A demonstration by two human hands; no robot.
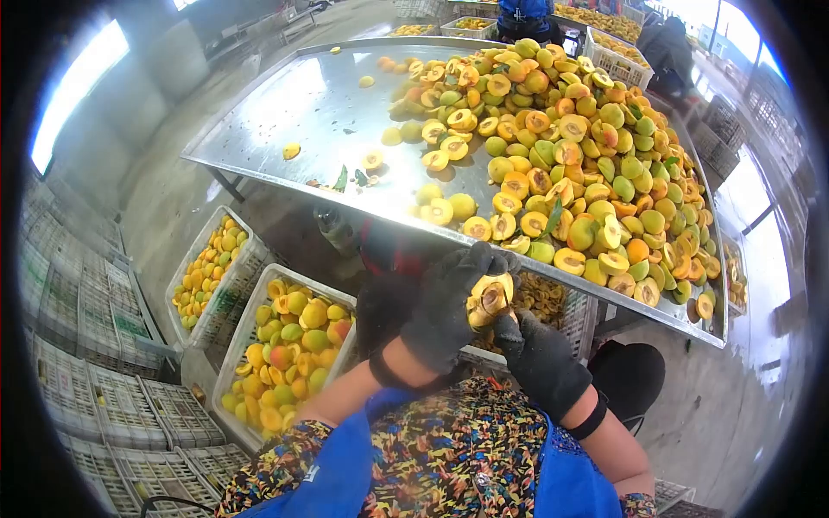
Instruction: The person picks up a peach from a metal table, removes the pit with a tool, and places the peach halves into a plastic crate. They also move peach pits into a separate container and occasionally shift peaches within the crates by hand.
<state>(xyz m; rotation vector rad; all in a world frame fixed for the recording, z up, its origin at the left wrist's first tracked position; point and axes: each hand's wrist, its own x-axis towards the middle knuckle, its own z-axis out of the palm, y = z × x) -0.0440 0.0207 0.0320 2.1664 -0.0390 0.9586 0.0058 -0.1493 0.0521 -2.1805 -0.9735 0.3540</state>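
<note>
Both my hands wear dark gloves and meet at a halved fruit (490, 298) in front of my chest. My left hand (453, 302) has its fingers wrapped round the fruit from the left and top. My right hand (542, 358) presses its fingertips against the fruit's lower right side; whether a small tool is in it cannot be made out. The cut face shows a brown hollow or pit. Just beyond is the metal table (259, 129), with a large heap of halved fruit (596, 173) on its right part.
Crates of fruit stand at the left, one near (276, 276) and one farther (246, 259). A crate of brown pieces (544, 302) sits under the table edge. Stacked crates (129, 397) fill the lower left. A person in blue (525, 13) is beyond the table.
</note>
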